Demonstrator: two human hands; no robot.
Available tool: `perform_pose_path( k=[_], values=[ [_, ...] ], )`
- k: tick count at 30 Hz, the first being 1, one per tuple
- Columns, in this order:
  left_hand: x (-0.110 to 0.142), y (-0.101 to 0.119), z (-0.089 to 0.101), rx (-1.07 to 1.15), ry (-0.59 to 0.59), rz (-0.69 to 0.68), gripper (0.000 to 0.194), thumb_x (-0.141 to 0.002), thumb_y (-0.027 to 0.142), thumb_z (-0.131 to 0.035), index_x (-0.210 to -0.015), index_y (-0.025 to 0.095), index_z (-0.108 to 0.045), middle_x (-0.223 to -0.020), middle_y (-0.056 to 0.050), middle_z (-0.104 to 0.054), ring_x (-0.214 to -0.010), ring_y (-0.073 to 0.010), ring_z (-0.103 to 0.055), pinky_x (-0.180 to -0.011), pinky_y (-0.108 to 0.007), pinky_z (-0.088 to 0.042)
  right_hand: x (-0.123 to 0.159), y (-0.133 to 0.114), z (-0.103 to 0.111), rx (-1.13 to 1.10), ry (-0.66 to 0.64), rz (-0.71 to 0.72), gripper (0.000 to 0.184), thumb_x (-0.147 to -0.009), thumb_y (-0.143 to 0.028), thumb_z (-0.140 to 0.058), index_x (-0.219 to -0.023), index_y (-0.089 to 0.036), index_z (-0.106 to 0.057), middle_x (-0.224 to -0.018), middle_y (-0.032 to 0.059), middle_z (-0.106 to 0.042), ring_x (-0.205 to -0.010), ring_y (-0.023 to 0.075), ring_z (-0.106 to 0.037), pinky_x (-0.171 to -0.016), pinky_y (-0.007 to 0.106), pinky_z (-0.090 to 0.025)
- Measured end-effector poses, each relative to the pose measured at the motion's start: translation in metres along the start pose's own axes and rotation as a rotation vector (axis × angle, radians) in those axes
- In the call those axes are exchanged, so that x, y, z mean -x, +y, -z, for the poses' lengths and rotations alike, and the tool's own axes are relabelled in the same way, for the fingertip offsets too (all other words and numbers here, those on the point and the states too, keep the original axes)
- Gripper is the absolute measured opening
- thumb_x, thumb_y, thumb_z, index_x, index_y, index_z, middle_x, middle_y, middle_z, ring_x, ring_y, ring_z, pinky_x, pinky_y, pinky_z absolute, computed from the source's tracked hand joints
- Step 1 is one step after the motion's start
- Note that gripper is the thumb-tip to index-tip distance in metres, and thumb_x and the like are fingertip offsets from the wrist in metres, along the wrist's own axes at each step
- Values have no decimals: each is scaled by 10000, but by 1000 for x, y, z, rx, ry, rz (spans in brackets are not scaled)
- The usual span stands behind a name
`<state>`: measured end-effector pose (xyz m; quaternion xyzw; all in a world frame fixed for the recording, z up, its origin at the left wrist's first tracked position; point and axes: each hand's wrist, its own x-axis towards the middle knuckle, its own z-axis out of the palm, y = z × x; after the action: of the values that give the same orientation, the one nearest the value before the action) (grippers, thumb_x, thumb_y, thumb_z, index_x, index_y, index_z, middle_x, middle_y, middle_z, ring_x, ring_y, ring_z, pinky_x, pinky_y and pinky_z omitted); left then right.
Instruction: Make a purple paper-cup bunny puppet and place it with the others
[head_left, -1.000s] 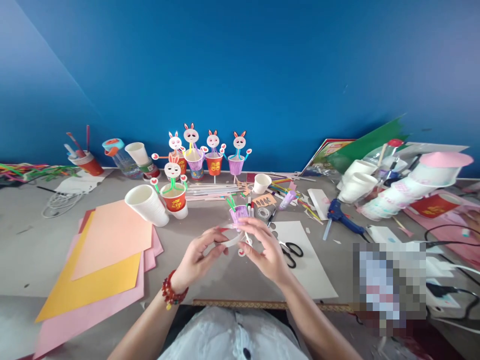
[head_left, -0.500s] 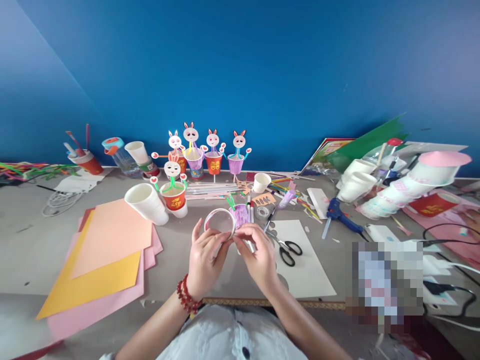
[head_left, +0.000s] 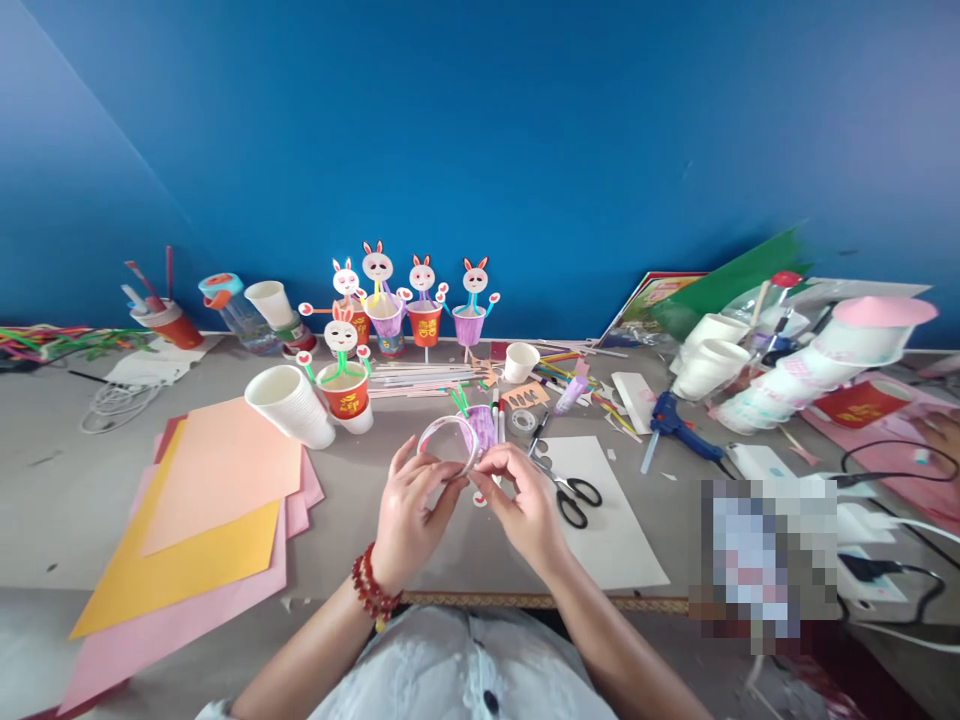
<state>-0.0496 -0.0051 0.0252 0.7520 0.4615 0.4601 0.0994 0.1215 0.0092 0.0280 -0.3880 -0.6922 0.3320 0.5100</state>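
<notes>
While the left hand [head_left: 411, 515] grips a thin, smooth tape ring [head_left: 474, 447] below centre frame, the right hand [head_left: 529, 510] pinches its edge between fingers; behind, a purple-streaked cup [head_left: 484, 428] holds green sticks [head_left: 459, 401], and ribbed white cups [head_left: 294, 412] nest centre left.

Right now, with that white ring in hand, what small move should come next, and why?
Perhaps the right hand should pick gently at the rim of the white ring, likely a tape roll, to find a loose end. The left hand holds the ring up on edge, the right hand meets its near right side, and no free strip can be made out.
</notes>
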Motion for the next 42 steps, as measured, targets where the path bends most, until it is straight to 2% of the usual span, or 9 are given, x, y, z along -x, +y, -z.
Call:
perform_pose_path(
  k=[7,18,22,25,28,30,34,36,42],
  values=[
    [0,2,1,88,-58,114,113,-941,190,-524,-885,232,-612,-776,14,-686,-808,-176,-648,-1077,-460,-372,3,2,0,-58,-59,-63,88,-934,-243,-618,-852,-211,-624,-847,32,-659,-791,171,-632,-736,277,-510],
    [-2,6,1,52,-20,98,138,-901,159,-518,-809,227,-595,-713,17,-649,-744,-176,-607,-992,-454,-417,4,1,0,-23,-42,-32,112,-916,-255,-644,-816,-218,-610,-819,28,-648,-768,179,-623,-724,299,-503],
    [1,11,-4,141,47,139,140,-883,177,-526,-764,213,-590,-684,12,-596,-699,-165,-564,-850,-377,-470,10,2,-7,-26,24,21,93,-925,-229,-626,-833,-225,-611,-817,28,-650,-786,185,-620,-755,321,-495],
    [4,11,-7,284,68,259,154,-890,221,-531,-754,201,-600,-685,1,-576,-680,-160,-545,-696,-301,-470,15,4,-12,-72,73,51,77,-922,-227,-623,-846,-229,-621,-814,29,-645,-799,191,-622,-763,332,-501],
    [8,0,-4,412,150,413,172,-910,250,-527,-760,193,-590,-638,21,-538,-596,-134,-510,-571,-247,-430,19,9,-5,-160,196,-24,86,-918,-273,-635,-847,-228,-616,-835,29,-636,-778,182,-615,-715,309,-512],
    [12,-13,2,345,215,456,157,-929,252,-513,-822,193,-612,-633,26,-553,-590,-133,-522,-578,-245,-434,21,16,6,-184,257,-115,110,-912,-314,-646,-856,-226,-613,-845,29,-630,-745,172,-606,-667,288,-512],
    [28,-34,9,-56,-157,239,130,-908,217,-572,-832,215,-677,-813,-17,-693,-828,-198,-633,-858,-378,-459,27,33,29,-65,86,-194,153,-879,-337,-691,-814,-207,-642,-807,36,-638,-749,184,-618,-691,295,-517],
    [36,-36,6,-224,-277,170,110,-893,201,-592,-869,229,-695,-876,-33,-704,-881,-229,-635,-888,-424,-445,32,39,35,-35,34,-197,168,-879,-344,-687,-798,-202,-647,-804,37,-636,-743,182,-613,-702,300,-517],
    [30,-15,-17,-416,-306,47,264,-891,258,-624,-1149,203,-638,-1146,-94,-654,-1086,-289,-563,-1040,-511,-366,39,42,37,-44,47,-276,234,-881,-399,-670,-775,-193,-641,-770,30,-622,-703,174,-596,-645,274,-493]
  ],
)
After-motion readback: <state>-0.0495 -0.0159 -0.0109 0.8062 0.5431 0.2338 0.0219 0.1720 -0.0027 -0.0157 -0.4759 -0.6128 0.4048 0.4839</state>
